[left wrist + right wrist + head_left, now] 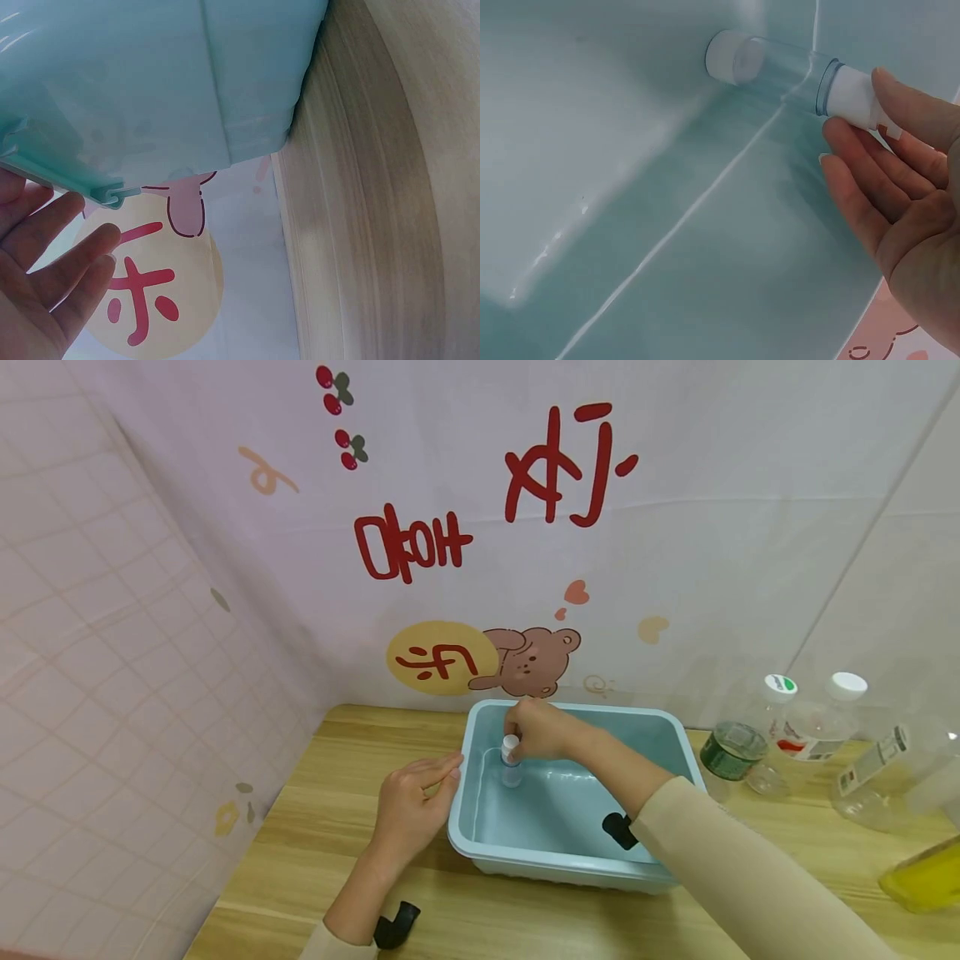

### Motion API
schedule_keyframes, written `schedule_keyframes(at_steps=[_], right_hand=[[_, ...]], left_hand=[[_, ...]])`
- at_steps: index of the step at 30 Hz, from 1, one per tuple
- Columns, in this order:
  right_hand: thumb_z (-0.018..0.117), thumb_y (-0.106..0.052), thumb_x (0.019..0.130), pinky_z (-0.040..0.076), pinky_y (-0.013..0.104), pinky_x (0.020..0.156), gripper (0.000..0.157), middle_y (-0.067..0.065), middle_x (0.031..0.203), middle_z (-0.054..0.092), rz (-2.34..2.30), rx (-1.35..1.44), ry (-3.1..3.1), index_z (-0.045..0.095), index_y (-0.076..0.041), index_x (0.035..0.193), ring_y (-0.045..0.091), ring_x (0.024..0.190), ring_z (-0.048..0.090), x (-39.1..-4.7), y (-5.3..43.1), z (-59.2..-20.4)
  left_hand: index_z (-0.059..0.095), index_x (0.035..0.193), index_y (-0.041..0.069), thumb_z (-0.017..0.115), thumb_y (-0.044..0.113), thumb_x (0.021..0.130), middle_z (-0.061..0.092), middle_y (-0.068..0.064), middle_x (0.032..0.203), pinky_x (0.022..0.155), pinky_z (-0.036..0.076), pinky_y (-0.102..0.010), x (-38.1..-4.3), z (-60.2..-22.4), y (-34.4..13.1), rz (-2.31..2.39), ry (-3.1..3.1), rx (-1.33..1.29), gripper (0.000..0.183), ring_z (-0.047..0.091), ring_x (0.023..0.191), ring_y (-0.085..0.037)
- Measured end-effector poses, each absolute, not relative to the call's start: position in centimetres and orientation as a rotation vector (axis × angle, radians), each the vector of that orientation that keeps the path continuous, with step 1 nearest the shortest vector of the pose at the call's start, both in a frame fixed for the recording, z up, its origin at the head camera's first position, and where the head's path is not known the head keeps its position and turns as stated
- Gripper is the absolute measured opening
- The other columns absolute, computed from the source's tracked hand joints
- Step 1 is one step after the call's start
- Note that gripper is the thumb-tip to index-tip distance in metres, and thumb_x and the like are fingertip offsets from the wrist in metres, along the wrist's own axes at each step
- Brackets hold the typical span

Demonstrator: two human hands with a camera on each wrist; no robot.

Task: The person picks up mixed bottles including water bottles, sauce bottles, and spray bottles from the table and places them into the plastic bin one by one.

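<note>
A light-blue plastic basin [555, 860] sits on the wooden table. Inside its left end, a small clear bottle [791, 71] with a white cap [510, 747] stands upright near the wall. My right hand [543, 731] reaches over the basin and pinches this cap between thumb and fingers. From the right wrist, the bottle's far end looks white and rests close to the basin floor. My left hand [416, 802] is at the left rim, thumb and index fingertip pinching its edge. The other left fingers [82, 289] spread loosely below the rim in the left wrist view.
Several clear plastic bottles stand right of the basin, among them one with a green label [733, 750] and one with a white cap [847, 687]. A container of yellow liquid [926, 875] is at the right edge. A printed cloth [720, 568] hangs behind.
</note>
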State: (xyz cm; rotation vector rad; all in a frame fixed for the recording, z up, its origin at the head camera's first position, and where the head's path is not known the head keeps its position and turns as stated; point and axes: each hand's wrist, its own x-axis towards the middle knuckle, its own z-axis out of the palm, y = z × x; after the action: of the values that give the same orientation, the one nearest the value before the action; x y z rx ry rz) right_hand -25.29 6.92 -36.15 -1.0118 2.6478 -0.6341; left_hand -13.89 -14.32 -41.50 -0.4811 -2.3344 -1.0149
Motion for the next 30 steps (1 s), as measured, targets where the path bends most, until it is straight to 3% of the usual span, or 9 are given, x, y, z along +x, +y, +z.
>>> schedule_keyframes(at_steps=[7, 22, 30], right_hand=[[0.081, -0.017, 0.074, 0.050, 0.028, 0.071, 0.019, -0.005, 0.081, 0.064, -0.628, -0.939, 2.651, 0.069, -0.012, 0.087, 0.012, 0.077, 0.057, -25.2, 7.5, -35.5], [0.081, -0.016, 0.074, 0.053, 0.033, 0.080, 0.034, 0.006, 0.100, 0.069, -0.687, -1.002, 2.674, 0.069, -0.006, 0.104, 0.021, 0.094, 0.065, -24.1, 9.7, -30.9], [0.078, -0.022, 0.078, 0.053, 0.031, 0.077, 0.027, 0.001, 0.097, 0.067, -0.702, -1.008, 2.734, 0.067, -0.012, 0.101, 0.010, 0.081, 0.065, -22.5, 11.2, -29.3]], left_hand=[[0.073, 0.109, 0.012, 0.063, 0.019, 0.089, 0.070, -0.001, 0.107, 0.083, 0.053, -0.032, -13.9, -41.4, -14.2, -1.020, -2.344, -0.466, 0.023, 0.064, 0.099, -0.010], [0.072, 0.109, 0.010, 0.064, 0.018, 0.088, 0.069, 0.000, 0.108, 0.081, 0.054, -0.038, -13.8, -41.1, -14.2, -1.010, -2.340, -0.462, 0.024, 0.066, 0.099, -0.016], [0.073, 0.108, 0.010, 0.065, 0.017, 0.088, 0.070, -0.001, 0.106, 0.080, 0.054, -0.037, -13.7, -41.3, -14.1, -1.030, -2.334, -0.461, 0.023, 0.066, 0.098, -0.015]])
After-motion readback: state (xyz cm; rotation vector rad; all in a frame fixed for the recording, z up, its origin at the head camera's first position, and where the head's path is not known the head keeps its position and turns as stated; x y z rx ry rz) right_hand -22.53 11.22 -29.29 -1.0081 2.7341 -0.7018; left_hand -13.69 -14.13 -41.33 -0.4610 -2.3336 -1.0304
